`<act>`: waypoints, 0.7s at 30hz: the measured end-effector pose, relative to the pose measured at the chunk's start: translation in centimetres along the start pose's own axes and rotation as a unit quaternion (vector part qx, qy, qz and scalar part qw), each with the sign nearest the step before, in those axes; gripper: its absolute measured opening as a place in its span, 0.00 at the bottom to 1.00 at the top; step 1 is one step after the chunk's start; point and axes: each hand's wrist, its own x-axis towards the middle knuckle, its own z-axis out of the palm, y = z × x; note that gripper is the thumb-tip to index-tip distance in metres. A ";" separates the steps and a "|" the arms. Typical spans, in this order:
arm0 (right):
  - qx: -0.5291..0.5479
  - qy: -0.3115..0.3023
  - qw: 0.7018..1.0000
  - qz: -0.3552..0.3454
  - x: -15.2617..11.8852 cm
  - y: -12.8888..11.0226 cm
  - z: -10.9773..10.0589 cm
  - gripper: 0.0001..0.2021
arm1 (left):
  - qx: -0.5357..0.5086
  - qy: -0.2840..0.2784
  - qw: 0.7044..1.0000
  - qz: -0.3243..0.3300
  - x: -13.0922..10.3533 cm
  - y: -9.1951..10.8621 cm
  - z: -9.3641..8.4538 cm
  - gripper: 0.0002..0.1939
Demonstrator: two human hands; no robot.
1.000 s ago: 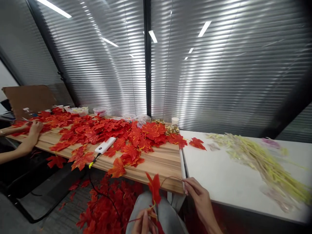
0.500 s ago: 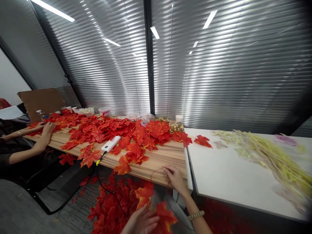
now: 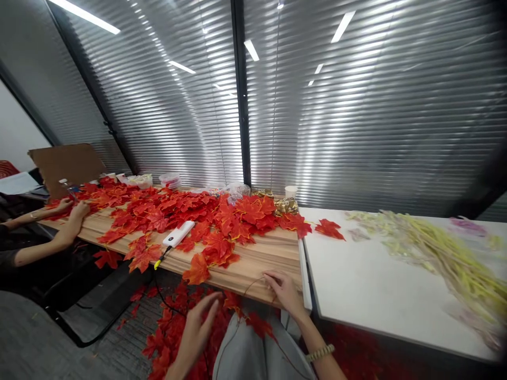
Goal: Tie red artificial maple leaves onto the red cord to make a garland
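My right hand (image 3: 283,290), with a beaded bracelet on its wrist, pinches a thin reddish cord (image 3: 251,284) over the front edge of the wooden table (image 3: 257,264). Below it, a few red leaves (image 3: 259,324) hang along the cord above my lap. My left hand (image 3: 200,322) is raised left of these leaves, thumb and fingers apart, holding nothing. Near its fingertips is an orange-red leaf (image 3: 232,301). A large spread of red artificial maple leaves (image 3: 190,206) covers much of the tabletop, with an orange one (image 3: 197,269) at the front edge.
A white power bank (image 3: 179,234) with a black cable lies among the leaves. At right, a white table (image 3: 356,279) bears yellow strips (image 3: 447,253). More leaves (image 3: 170,338) are piled below the table. Another person's hands (image 3: 77,214) are at far left. A paper cup (image 3: 291,191) stands behind.
My left hand has moved up and left, away from the leaves, and its fingers have spread. The hanging leaves have dropped back and turned. My right hand has barely moved.
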 end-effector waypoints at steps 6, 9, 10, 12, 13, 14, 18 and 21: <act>0.010 -0.002 1.000 -0.003 0.1 0.4 -0.1 0.15 | 0.283 0.074 0.941 0.169 6.4 -1.0 -2.7 0.15; 0.008 -0.006 1.000 0.005 0.1 0.3 -0.1 0.16 | 0.320 0.080 0.926 0.186 8.3 -2.6 -2.1 0.15; 0.008 -0.007 1.000 0.007 0.1 0.3 -0.1 0.16 | 0.325 0.084 0.923 0.189 8.6 -2.9 -1.8 0.15; 0.008 -0.009 1.000 0.008 0.1 0.3 -0.1 0.16 | 0.330 0.100 0.920 0.185 9.0 -3.0 -1.4 0.15; 0.008 -0.009 1.000 0.007 0.2 0.3 -0.1 0.16 | 0.331 0.109 0.920 0.178 9.2 -2.9 -1.2 0.14; 0.008 -0.009 1.000 0.006 0.2 0.3 -0.1 0.15 | 0.332 0.116 0.921 0.168 9.2 -2.8 -1.0 0.14; 0.012 -0.006 1.000 0.005 0.3 0.4 0.0 0.16 | 0.336 0.106 0.928 0.118 9.3 -2.1 -0.4 0.12; 0.015 -0.009 1.000 0.007 0.3 0.4 -0.1 0.16 | 0.312 0.106 0.936 0.122 9.2 -1.8 -0.3 0.13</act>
